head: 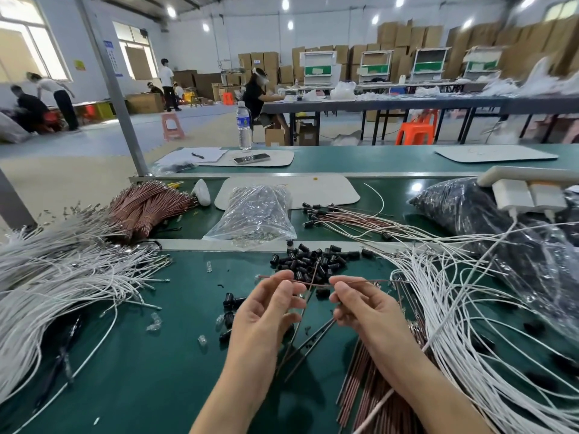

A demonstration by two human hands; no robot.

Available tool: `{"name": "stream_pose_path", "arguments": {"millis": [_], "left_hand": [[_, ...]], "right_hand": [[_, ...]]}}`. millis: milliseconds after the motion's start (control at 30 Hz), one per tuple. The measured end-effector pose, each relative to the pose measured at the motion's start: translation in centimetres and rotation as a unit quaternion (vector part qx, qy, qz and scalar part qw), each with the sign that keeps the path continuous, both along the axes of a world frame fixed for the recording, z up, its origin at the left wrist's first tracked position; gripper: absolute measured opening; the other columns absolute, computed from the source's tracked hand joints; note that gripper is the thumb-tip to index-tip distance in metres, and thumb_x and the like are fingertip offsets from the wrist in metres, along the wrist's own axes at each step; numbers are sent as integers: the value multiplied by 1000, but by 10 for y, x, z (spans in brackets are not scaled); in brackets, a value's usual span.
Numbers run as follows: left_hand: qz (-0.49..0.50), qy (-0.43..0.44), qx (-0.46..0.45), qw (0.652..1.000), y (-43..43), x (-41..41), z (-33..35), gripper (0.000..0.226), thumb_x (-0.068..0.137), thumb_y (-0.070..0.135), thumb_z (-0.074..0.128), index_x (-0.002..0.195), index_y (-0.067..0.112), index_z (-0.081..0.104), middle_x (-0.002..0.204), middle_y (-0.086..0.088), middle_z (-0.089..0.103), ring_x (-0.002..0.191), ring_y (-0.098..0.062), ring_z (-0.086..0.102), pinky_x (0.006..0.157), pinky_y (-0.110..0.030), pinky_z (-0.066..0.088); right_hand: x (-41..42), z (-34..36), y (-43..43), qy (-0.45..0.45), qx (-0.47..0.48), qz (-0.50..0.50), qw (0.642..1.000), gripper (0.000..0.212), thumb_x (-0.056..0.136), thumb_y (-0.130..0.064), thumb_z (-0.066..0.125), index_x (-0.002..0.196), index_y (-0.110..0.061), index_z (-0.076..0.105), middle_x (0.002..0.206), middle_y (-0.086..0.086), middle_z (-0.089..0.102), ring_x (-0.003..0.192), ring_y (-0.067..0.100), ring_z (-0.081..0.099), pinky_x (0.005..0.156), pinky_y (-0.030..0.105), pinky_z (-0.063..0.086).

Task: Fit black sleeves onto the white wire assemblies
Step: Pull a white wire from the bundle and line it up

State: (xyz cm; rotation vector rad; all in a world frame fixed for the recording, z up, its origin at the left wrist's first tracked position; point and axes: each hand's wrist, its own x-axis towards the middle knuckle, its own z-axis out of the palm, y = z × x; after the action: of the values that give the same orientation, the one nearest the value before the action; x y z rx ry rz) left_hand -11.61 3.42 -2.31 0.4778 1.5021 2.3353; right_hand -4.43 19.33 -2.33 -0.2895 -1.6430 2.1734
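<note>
Now: left hand [266, 311] part-closed, fingertips pinching one end of a thin wire [319, 285]. Right hand [369, 311] likewise curled, pinching the same wire further along. Wire spans level between them, above the bench [156, 371]. A second strand crosses it at the middle and hangs down between the hands. Wire reads pinkish-brown, not white; cannot tell its end fitting. No sleeve on it yet.

Step, as I judge it: freeing one strand before sleeving. To do it well:
- Keep the left pinch close to the free end so the tip stays stiff.
- Let the crossing strand drop clear.
- Take one of the sleeves [313, 260], which lie in a loose pile just beyond the fingertips.
- Push it on straight along the wire; a bent tip would likely snag at the bore.

Materials, left to right:
- Left heap [62, 277]: white wires, thin, limp, matt, metal-tipped, fanned over the bench.
- Bundle [147, 205]: copper-brown wires behind it, tied.
- Clear bits [154, 322]: small, glassy, scattered.
- Clear bag [257, 214]: crinkled glossy film.
- Sleeves: short, tubular, black, slightly shiny.
- Done wires [344, 214]: behind the pile, black caps at their left ends.
- Brown lengths [357, 389]: under the right forearm, straight, stiff-looking.
- Right heap [454, 308]: white wires, looping.
- Black bag [463, 205]: far right, film over dark contents.
- Bench cover: green, smooth, faint sheen
</note>
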Motion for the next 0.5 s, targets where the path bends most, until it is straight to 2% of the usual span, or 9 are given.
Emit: {"name": "stream_pose_path", "arguments": {"millis": [100,200,300,333,400,500], "left_hand": [[-24,28,-42,998,13,10,-5,21,82,33,71,101,27,78,96,-9,77,81,-16,72,69,-22,56],[37,20,-37,998,14,9,-8,18,86,31,64,97,27,78,94,-8,77,77,-14,70,65,-22,56],[101,-18,-6,995,4,-3,-9,18,87,33,62,93,29,78,97,-6,77,76,-13,70,63,-22,56],[117,-27,0,993,2,-5,-10,18,87,33,62,92,29,78,97,-6,77,76,-13,70,62,-21,56],[142,-29,0,989,1,-8,-11,20,87,33,61,94,25,78,96,-6,77,75,-12,70,60,-21,56],[157,-16,-28,987,4,-7,-13,22,89,35,60,100,22,74,96,-4,77,77,-13,70,61,-21,56]], "right_hand": [[0,-1,-7,7,39,37,999,22,81,-31,72,101,-25,79,92,7,77,74,15,67,66,21,55],[-1,0,-8,4,60,27,998,28,79,-27,75,106,-28,79,96,5,78,79,13,71,72,20,56],[-2,1,1,1,41,-17,999,29,80,-21,72,109,-20,76,104,5,78,96,19,74,80,19,57],[-2,2,4,7,20,-29,999,29,82,-18,69,111,-16,74,106,6,78,99,20,74,81,19,57],[-3,3,8,27,-82,-37,996,32,85,-14,63,115,-6,67,109,13,76,102,25,74,80,21,59],[-2,8,11,49,-217,-26,975,29,90,-9,55,117,0,58,113,20,74,102,30,74,78,27,61]]}}
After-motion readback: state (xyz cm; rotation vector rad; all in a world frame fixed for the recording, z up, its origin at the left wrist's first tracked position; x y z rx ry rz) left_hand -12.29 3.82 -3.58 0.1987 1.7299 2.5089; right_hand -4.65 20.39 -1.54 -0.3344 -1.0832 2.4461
